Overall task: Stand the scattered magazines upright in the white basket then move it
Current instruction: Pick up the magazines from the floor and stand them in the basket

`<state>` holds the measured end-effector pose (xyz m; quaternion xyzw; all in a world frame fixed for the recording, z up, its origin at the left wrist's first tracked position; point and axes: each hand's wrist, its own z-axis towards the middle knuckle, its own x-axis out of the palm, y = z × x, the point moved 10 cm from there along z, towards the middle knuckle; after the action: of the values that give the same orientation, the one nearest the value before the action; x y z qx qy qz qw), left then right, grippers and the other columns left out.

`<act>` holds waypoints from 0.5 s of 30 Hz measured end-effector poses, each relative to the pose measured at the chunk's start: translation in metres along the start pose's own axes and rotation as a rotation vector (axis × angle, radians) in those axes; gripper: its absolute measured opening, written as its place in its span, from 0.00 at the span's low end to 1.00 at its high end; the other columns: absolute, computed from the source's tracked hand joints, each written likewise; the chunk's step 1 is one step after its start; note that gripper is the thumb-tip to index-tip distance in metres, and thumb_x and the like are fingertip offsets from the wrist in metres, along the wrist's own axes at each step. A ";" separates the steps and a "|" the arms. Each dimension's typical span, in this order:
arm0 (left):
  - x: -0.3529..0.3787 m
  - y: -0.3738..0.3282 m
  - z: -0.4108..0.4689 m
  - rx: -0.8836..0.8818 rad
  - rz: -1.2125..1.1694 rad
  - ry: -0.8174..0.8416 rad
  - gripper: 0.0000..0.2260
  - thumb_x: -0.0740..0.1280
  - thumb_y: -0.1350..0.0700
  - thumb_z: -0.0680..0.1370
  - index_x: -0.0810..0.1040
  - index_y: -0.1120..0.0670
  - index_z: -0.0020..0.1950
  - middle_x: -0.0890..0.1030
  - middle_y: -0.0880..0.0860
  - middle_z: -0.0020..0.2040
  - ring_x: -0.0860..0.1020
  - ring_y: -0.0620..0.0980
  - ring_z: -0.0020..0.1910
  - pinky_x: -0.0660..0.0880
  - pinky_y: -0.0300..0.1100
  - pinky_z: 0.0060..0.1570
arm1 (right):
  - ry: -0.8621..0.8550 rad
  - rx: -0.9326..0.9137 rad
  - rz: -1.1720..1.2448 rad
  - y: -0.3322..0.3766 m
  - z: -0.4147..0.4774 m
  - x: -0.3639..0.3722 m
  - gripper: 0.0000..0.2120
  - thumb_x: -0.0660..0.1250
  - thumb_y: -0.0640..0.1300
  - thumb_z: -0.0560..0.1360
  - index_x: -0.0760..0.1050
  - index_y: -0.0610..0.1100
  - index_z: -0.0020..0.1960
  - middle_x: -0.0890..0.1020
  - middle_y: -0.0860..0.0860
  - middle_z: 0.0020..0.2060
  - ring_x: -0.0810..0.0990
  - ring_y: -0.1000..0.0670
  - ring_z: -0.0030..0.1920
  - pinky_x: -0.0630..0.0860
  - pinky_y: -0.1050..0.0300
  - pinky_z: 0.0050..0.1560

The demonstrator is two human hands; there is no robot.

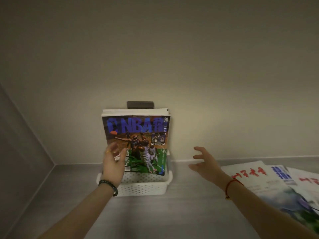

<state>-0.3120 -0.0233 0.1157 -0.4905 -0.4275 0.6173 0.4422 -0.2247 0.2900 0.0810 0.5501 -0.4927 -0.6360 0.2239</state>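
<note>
Left hand (113, 163) is up in front of the lower left corner of the basketball magazine (143, 135), fingers loosely spread and not curled round anything. The hand is blurred, so I cannot tell whether the fingertips actually touch the cover. There is a gold ring (107, 152) on one finger and a dark bead bracelet (108, 184) on the wrist.

Right hand (204, 163) is released, with fingers spread and nothing in it. It hovers over the counter (155, 218) between the white basket (145, 188) and the loose magazines (250, 176). A red string (232, 184) is tied on that wrist.

The white basket sits on the counter against the back wall (172, 57), roughly centre, with perforated sides. The basketball magazine stands upright in it, cover facing the camera and leaning back slightly. More magazines (134, 111) stand behind it, with only their top edges showing. Behind those, a dark plate (140, 104) is on the wall, touching or just above their tops.

The loose magazines lie flat on the counter at right, well apart from the basket. They overlap in a fan: one with red lettering, a blue-titled one (283, 178) on top of it, and another red-lettered one (309, 181) at the far right edge. Their lower parts are blurred.
</note>
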 end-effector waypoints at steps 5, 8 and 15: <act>0.082 -0.046 -0.049 0.088 -0.032 0.188 0.15 0.63 0.59 0.76 0.69 0.58 0.62 0.74 0.49 0.49 0.73 0.49 0.48 0.73 0.39 0.50 | -0.025 0.052 -0.018 -0.040 -0.044 -0.081 0.29 0.71 0.37 0.69 0.63 0.46 0.66 0.74 0.44 0.56 0.80 0.45 0.45 0.77 0.57 0.40; 0.145 -0.054 -0.084 0.026 -0.073 0.329 0.16 0.62 0.61 0.76 0.67 0.61 0.63 0.72 0.54 0.53 0.72 0.51 0.49 0.71 0.44 0.50 | -0.096 0.080 -0.075 -0.069 -0.064 -0.137 0.29 0.72 0.37 0.68 0.65 0.44 0.66 0.76 0.40 0.57 0.77 0.43 0.54 0.77 0.50 0.52; 0.269 -0.031 -0.172 -0.265 -0.098 0.516 0.16 0.61 0.56 0.77 0.68 0.59 0.63 0.72 0.54 0.55 0.73 0.54 0.56 0.69 0.44 0.54 | -0.179 0.165 -0.151 -0.153 -0.091 -0.248 0.29 0.72 0.38 0.68 0.65 0.43 0.65 0.76 0.47 0.53 0.74 0.49 0.51 0.73 0.56 0.53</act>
<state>-0.1737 0.2600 0.0580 -0.6634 -0.4010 0.3890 0.4978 -0.0284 0.5238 0.0748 0.5429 -0.5185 -0.6551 0.0847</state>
